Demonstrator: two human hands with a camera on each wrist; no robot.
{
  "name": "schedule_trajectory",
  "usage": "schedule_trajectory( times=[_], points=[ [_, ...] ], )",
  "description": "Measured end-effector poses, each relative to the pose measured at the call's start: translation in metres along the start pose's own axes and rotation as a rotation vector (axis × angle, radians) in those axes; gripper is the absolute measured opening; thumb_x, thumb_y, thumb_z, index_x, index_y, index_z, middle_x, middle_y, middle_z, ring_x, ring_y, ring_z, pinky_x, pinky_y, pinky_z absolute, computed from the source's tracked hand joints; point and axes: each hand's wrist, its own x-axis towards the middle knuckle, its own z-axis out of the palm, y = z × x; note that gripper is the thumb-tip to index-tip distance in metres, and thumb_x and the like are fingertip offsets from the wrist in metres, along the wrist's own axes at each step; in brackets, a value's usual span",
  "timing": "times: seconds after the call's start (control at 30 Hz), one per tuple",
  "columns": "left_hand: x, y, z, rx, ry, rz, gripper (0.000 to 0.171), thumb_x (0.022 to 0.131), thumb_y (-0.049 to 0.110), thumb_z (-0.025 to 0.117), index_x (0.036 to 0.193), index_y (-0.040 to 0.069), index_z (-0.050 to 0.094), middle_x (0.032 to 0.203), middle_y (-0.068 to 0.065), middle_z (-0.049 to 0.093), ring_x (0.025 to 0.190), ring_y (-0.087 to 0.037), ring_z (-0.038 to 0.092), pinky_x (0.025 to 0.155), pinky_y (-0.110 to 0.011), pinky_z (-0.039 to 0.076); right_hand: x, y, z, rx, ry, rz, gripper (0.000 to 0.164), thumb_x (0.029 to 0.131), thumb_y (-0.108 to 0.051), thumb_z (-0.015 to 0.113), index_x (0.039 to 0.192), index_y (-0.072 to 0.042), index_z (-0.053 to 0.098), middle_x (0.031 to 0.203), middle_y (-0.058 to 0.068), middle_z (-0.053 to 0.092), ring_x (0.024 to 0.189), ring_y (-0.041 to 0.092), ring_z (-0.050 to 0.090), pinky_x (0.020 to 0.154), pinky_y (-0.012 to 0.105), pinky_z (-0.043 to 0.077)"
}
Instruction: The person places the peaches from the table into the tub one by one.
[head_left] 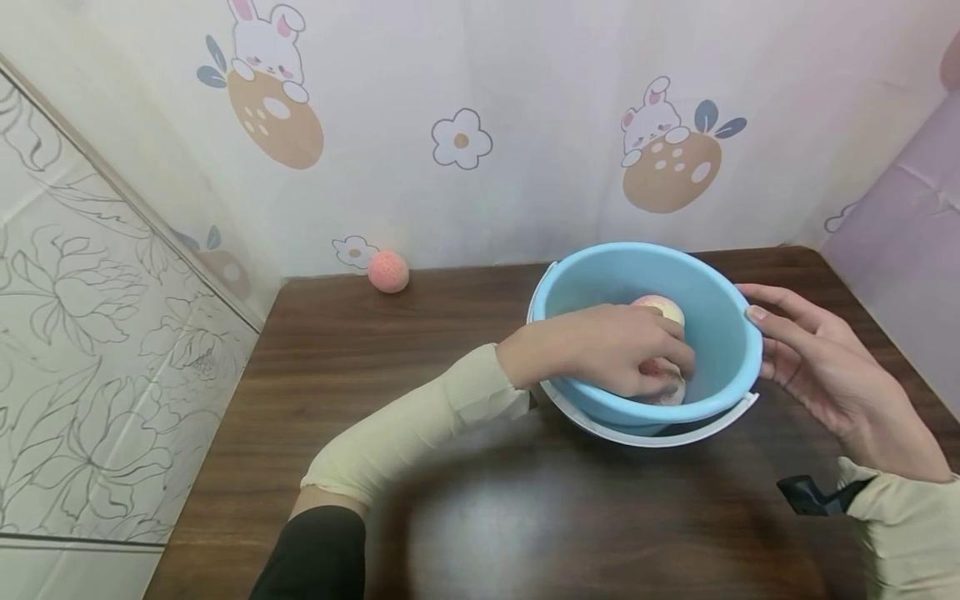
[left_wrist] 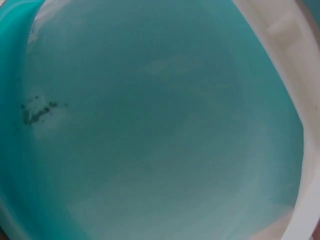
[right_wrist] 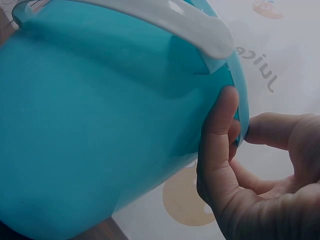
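Observation:
A light blue bucket (head_left: pixel 720 333) stands on the right of the table, with its white handle (head_left: pixel 645 437) lowered along the front. My left hand (head_left: pixel 622 346) reaches over the near rim and curls its fingers round a whitish-red round ball (head_left: pixel 670 394), partly hidden by the hand. Behind it in the bucket lies a second ball, pale yellow and pink (head_left: pixel 660 307). My right hand (head_left: pixel 832 367) pinches the bucket's right rim between thumb and fingers, as the right wrist view also shows. Bluish bucket wall (left_wrist: pixel 165 120) fills the left wrist view.
A pink speckled ball (head_left: pixel 388 272) sits at the table's back left edge, against the printed curtain (head_left: pixel 525 167). The brown wooden table (head_left: pixel 337 358) extends left and front of the bucket. A flower-patterned panel (head_left: pixel 90 375) stands on the left.

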Motion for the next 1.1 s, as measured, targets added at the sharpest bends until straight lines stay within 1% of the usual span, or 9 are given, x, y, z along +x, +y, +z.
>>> schedule_trajectory(
  times=[0.13,0.23,0.37,0.43,0.63,0.73,0.9,1.0,1.1],
  points=[
    [-0.004,0.003,-0.001,0.128,0.058,-0.033,0.034,0.104,0.036,0.054,0.134,0.028,0.067,0.120,0.010,0.066,0.108,-0.007,0.056,0.091,-0.021,0.044,0.000,0.001,-0.001,0.002,-0.016,-0.009,0.044,0.108,0.004,0.042,0.147,-0.013,0.055,0.123,0.003,0.071,0.086,0.021,0.077,0.068,0.032,0.064],
    [-0.007,0.007,-0.002,0.228,0.106,-0.076,0.037,0.104,0.039,0.052,0.137,0.029,0.065,0.123,0.009,0.066,0.112,-0.009,0.056,0.091,-0.023,0.046,0.000,0.002,-0.001,-0.003,-0.019,-0.017,0.045,0.107,0.004,0.042,0.147,-0.012,0.054,0.124,0.003,0.071,0.087,0.021,0.077,0.068,0.032,0.064],
    [-0.011,0.010,-0.003,0.324,0.172,-0.136,0.038,0.104,0.042,0.049,0.137,0.029,0.064,0.127,0.009,0.067,0.114,-0.011,0.058,0.091,-0.026,0.047,0.000,0.002,0.000,-0.027,-0.001,-0.020,0.044,0.107,0.004,0.043,0.147,-0.013,0.054,0.123,0.002,0.070,0.086,0.020,0.077,0.068,0.032,0.064],
    [-0.014,0.011,-0.003,0.368,0.208,-0.158,0.037,0.104,0.043,0.048,0.135,0.030,0.064,0.126,0.008,0.066,0.112,-0.011,0.058,0.090,-0.028,0.047,0.001,0.002,0.001,-0.033,0.008,-0.017,0.044,0.107,0.003,0.044,0.146,-0.014,0.055,0.123,0.002,0.071,0.086,0.020,0.077,0.068,0.031,0.064],
    [-0.023,0.011,-0.002,0.452,0.324,-0.217,0.034,0.103,0.044,0.048,0.128,0.030,0.066,0.119,0.008,0.063,0.107,-0.013,0.054,0.090,-0.033,0.046,0.001,0.002,0.001,-0.024,0.020,-0.001,0.043,0.108,0.003,0.044,0.145,-0.015,0.056,0.121,0.002,0.071,0.085,0.020,0.077,0.067,0.031,0.064],
    [-0.028,0.011,-0.001,0.480,0.359,-0.252,0.035,0.103,0.045,0.047,0.127,0.030,0.067,0.117,0.007,0.063,0.107,-0.014,0.054,0.093,-0.035,0.046,0.002,0.002,0.002,-0.024,0.026,-0.001,0.043,0.107,0.003,0.044,0.145,-0.014,0.056,0.120,0.002,0.071,0.084,0.020,0.077,0.067,0.031,0.064],
    [-0.037,0.012,-0.001,0.552,0.409,-0.314,0.036,0.102,0.044,0.046,0.128,0.030,0.067,0.117,0.005,0.064,0.112,-0.018,0.057,0.100,-0.041,0.047,0.002,0.002,0.002,-0.022,0.039,-0.003,0.042,0.107,0.003,0.045,0.143,-0.014,0.058,0.120,0.002,0.071,0.083,0.020,0.076,0.066,0.032,0.064],
    [-0.042,0.010,0.000,0.609,0.464,-0.343,0.034,0.101,0.042,0.045,0.124,0.030,0.067,0.114,0.003,0.065,0.113,-0.020,0.060,0.100,-0.043,0.048,0.002,0.002,0.003,-0.025,0.046,-0.004,0.042,0.107,0.003,0.046,0.143,-0.014,0.058,0.120,0.002,0.071,0.083,0.021,0.077,0.066,0.032,0.064],
    [-0.046,0.007,0.002,0.639,0.530,-0.374,0.031,0.100,0.040,0.046,0.119,0.028,0.068,0.114,0.002,0.066,0.112,-0.021,0.061,0.098,-0.044,0.049,0.002,0.002,0.003,-0.030,0.052,-0.005,0.041,0.107,0.002,0.046,0.143,-0.015,0.059,0.120,0.001,0.072,0.084,0.021,0.077,0.067,0.032,0.064]
  ],
)
